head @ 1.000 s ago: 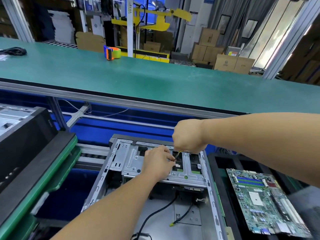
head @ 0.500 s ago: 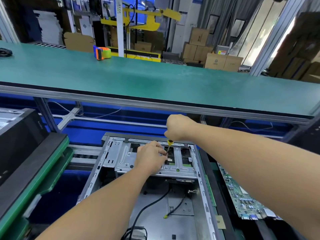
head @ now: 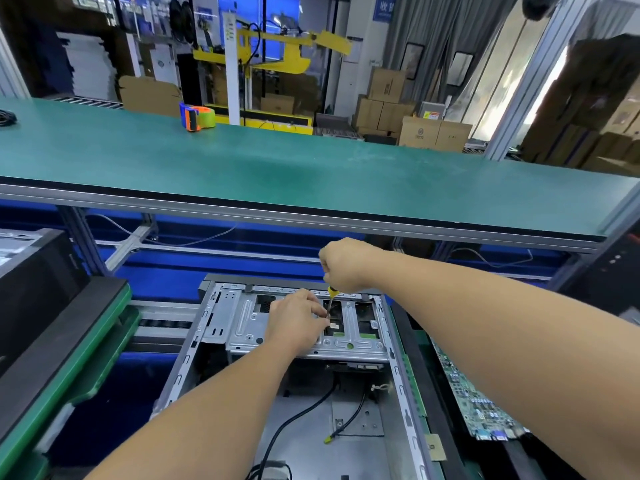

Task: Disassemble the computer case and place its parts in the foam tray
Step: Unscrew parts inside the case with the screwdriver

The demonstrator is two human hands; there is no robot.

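An open grey metal computer case (head: 221, 317) lies flat below me, with its silver drive cage (head: 249, 320) across the far end. My right hand (head: 346, 266) grips a screwdriver (head: 330, 299) with a yellow collar, tip down on the cage. My left hand (head: 294, 322) rests on the cage with its fingertips pinching the screwdriver's shaft near the tip. A green motherboard (head: 478, 407) lies in the black foam tray (head: 426, 386) to the right of the case. Loose black cables (head: 304, 414) run over the case floor.
A long green workbench (head: 311, 171) spans the view above the case, carrying an orange and green tape dispenser (head: 196, 118). A black panel on a green-edged stack (head: 59, 327) sits at the left. Cardboard boxes (head: 419, 128) stand behind the bench.
The camera view has swung, so the case and tray sit further right and lower in frame. Both hands stay on the drive cage with the screwdriver; the right hand rose slightly.
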